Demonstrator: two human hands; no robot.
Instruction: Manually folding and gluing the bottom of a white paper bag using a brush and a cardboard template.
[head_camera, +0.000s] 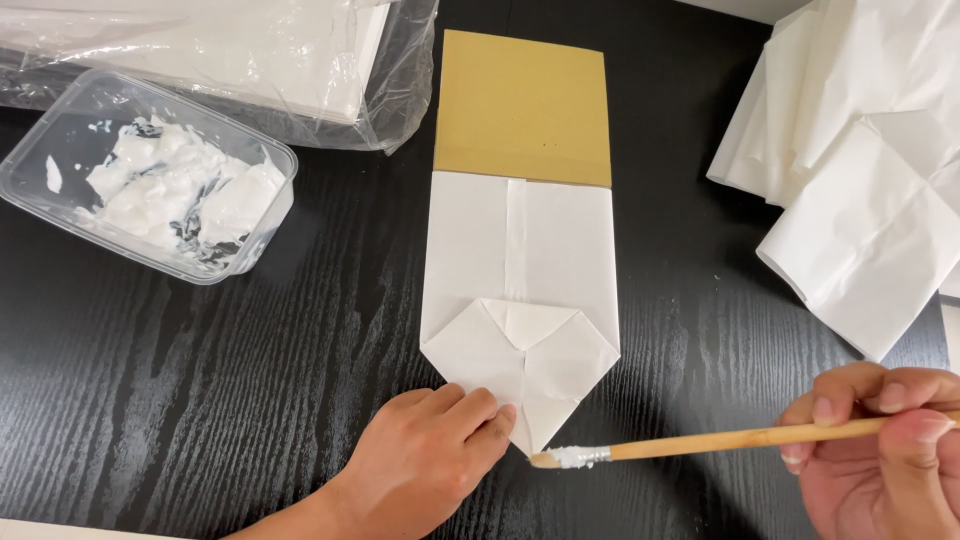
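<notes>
Fingers (470, 410) of your left hand (425, 455) lie flat and released, pressing down on the lower left flap of the folded white paper bag (520, 290), while your right hand (880, 450) is clenched around the wooden handle of a brush (700, 442), pinching it between thumb and fingertips. Its tip, loaded with white paste, sits just beside the pointed bottom corner of the bag, and from this angle you cannot quite tell whether the bristles touch the paper. Beneath everything is a black table (200, 380) with a coarse, streaked wood grain. Your bag lies flat in the middle of it, its bottom folded into creased triangular flaps and a seam strip running up its centre. A smooth, matte brown cardboard sheet (522, 105) sticks out of its top end. To your upper left stands a clear plastic tub (60, 125) with rounded corners, smeared with thick lumps of white paste (170, 190). Behind it rests a stack of white sheets in crinkled, glossy clear wrap (400, 70). On your right, well apart from the bag, loose folded white papers (860, 220) overlap in a soft, creased heap.
</notes>
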